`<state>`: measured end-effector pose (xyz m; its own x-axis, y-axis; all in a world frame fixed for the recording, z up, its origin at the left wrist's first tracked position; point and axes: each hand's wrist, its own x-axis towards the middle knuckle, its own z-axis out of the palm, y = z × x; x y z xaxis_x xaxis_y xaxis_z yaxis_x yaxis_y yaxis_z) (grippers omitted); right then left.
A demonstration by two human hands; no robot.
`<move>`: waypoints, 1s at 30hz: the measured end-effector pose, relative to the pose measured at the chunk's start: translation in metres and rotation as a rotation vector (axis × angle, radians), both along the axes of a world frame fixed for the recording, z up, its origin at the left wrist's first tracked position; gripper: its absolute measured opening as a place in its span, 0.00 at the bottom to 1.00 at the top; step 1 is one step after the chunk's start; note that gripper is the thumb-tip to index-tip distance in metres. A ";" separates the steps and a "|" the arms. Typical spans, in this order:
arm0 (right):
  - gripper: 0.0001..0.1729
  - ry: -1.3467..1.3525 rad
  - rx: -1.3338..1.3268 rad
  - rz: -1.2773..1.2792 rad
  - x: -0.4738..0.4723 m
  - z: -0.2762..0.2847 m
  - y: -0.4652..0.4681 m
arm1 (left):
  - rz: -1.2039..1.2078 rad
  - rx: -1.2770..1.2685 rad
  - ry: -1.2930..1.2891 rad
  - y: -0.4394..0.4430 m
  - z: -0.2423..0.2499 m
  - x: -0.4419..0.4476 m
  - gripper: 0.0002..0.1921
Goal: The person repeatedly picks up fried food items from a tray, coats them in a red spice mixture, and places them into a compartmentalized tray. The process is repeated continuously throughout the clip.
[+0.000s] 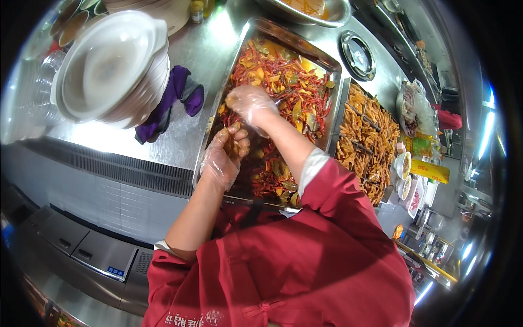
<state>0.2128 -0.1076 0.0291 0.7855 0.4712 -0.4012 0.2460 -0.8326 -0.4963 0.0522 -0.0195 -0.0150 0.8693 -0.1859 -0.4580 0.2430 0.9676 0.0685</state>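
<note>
Both my hands wear clear plastic gloves over a deep metal tray (337,77) of dried red chilies (282,69), bay leaves and yellowish slices in reddish oil. My left hand (226,153) is palm up at the tray's left side, its fingers curled around small brownish pieces of food. Just above it, my right hand (251,104) reaches over the chilies with its fingers bent down; what it may hold is hidden by the glove and the fingers. Against the tray's right side stands a divided metal tray heaped with brown chicken feet (363,135).
Stacked white pots (106,65) and a purple cloth (173,98) lie left on the steel counter (216,53). A metal bowl of orange liquid (343,16) and a round glass lid (358,55) are beyond the tray. Small bowls (403,165) and plastic bags (416,102) stand right.
</note>
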 end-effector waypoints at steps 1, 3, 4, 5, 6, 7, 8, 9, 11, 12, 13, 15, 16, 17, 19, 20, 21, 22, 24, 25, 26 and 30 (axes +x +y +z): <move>0.17 -0.107 -0.047 0.152 0.001 -0.014 0.007 | -0.021 0.051 0.068 0.000 0.000 -0.004 0.10; 0.17 -0.114 -0.147 0.229 0.000 -0.037 0.008 | -0.021 0.066 0.090 0.001 0.001 -0.013 0.11; 0.16 -0.156 -0.102 0.215 -0.001 -0.046 0.007 | -0.024 0.082 0.100 0.001 0.002 -0.016 0.11; 0.16 -0.177 -0.035 0.193 -0.003 -0.050 0.004 | -0.019 0.086 0.062 0.001 0.004 -0.019 0.11; 0.16 -0.206 0.032 0.174 -0.006 -0.050 -0.001 | -0.004 0.039 0.055 0.002 0.005 -0.020 0.11; 0.16 -0.214 0.070 0.148 -0.010 -0.045 -0.008 | -0.007 0.035 0.069 0.002 0.006 -0.020 0.11; 0.16 -0.349 0.101 0.164 -0.014 -0.037 -0.013 | -0.004 0.026 0.065 0.002 0.007 -0.018 0.11; 0.15 -0.181 0.223 0.065 -0.017 -0.026 -0.018 | -0.009 0.023 0.090 0.001 0.008 -0.016 0.11; 0.15 0.175 0.430 -0.159 -0.026 -0.001 -0.026 | 0.004 0.044 0.098 -0.002 0.010 -0.009 0.14; 0.13 0.580 0.416 -0.279 -0.032 0.015 -0.040 | 0.008 0.063 0.140 -0.004 0.011 -0.005 0.15; 0.13 0.557 0.136 -0.102 -0.030 0.024 -0.042 | 0.007 0.084 0.188 -0.005 0.012 -0.003 0.15; 0.13 0.491 0.121 -0.212 -0.019 0.033 -0.050 | -0.011 0.092 0.159 -0.008 0.013 0.002 0.15; 0.13 0.293 0.105 -0.284 -0.013 0.033 -0.054 | -0.031 0.104 0.145 -0.008 0.013 0.004 0.15; 0.13 0.107 0.107 -0.353 -0.002 0.027 -0.054 | -0.050 0.117 0.133 -0.009 0.013 0.005 0.14; 0.22 0.040 -0.125 -0.448 0.024 0.016 -0.060 | -0.084 0.099 0.080 -0.008 0.013 0.004 0.12; 0.24 0.030 -0.280 -0.221 0.031 0.008 -0.059 | -0.100 0.078 0.060 -0.008 0.012 0.003 0.12; 0.25 0.012 -0.408 -0.062 0.035 0.003 -0.060 | -0.126 0.064 0.061 -0.008 0.012 0.002 0.12; 0.26 0.036 -0.432 -0.038 0.040 0.000 -0.060 | -0.142 0.087 0.072 -0.008 0.012 0.000 0.12; 0.26 0.118 -0.421 -0.045 0.045 -0.001 -0.059 | -0.116 0.065 0.058 -0.009 0.011 -0.003 0.12; 0.25 -0.018 -0.355 -0.075 0.046 0.001 -0.057 | -0.108 0.035 0.051 -0.010 0.011 -0.005 0.12; 0.23 -0.057 -0.305 -0.200 0.049 0.003 -0.055 | -0.108 0.015 0.047 -0.011 0.011 -0.005 0.12; 0.18 -0.190 -0.329 -0.157 0.067 0.001 -0.038 | -0.135 0.027 0.053 -0.014 0.011 -0.001 0.12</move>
<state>0.2799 -0.1454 0.0300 0.9124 0.2101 -0.3512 0.1647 -0.9741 -0.1548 0.0515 -0.0337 -0.0037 0.8118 -0.2866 -0.5088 0.3749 0.9238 0.0778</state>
